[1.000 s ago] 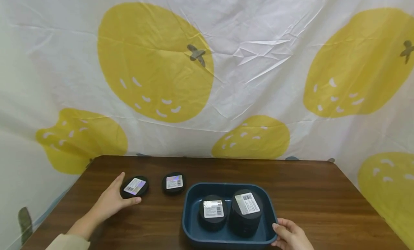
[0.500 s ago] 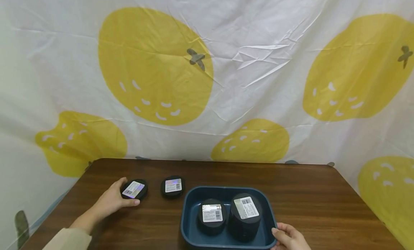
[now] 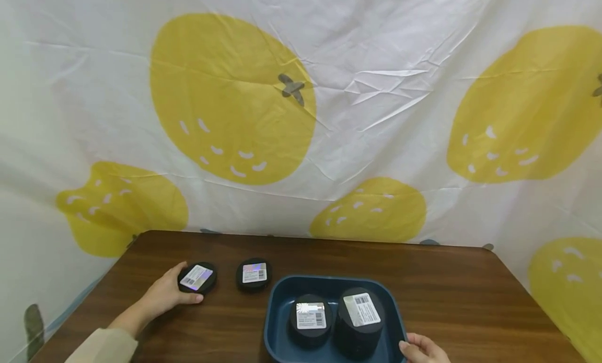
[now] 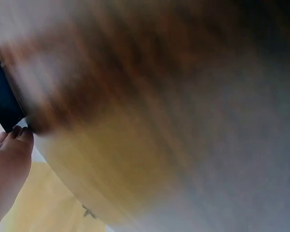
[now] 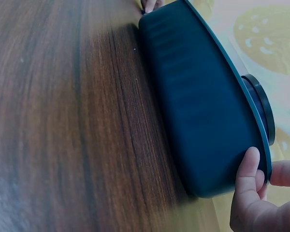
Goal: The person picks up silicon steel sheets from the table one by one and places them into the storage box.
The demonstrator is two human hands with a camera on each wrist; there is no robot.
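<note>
In the head view my left hand (image 3: 164, 295) grips a low black round container (image 3: 197, 278) with a white label on top, thumb at its near side and fingers at its far side. The left wrist view shows this hand (image 4: 12, 164) touching a dark curved thing at the frame's edge. My right hand (image 3: 425, 348) pinches the right rim of a dark blue tray (image 3: 324, 277), thumb inside; the right wrist view shows the tray's outer wall (image 5: 198, 101). Inside the tray stand a short black container (image 3: 310, 316) and a taller one (image 3: 359, 334), both labelled.
Another low black container (image 3: 253, 274) lies on the brown wooden table (image 3: 447, 279), between the left hand and the tray. Behind the table's back edge hangs a white cloth (image 3: 357, 159) with yellow fruit prints.
My left fingers have drawn in from straighter to closer round the low black container. My right hand keeps hold of the tray. The whole head view has shifted slightly.
</note>
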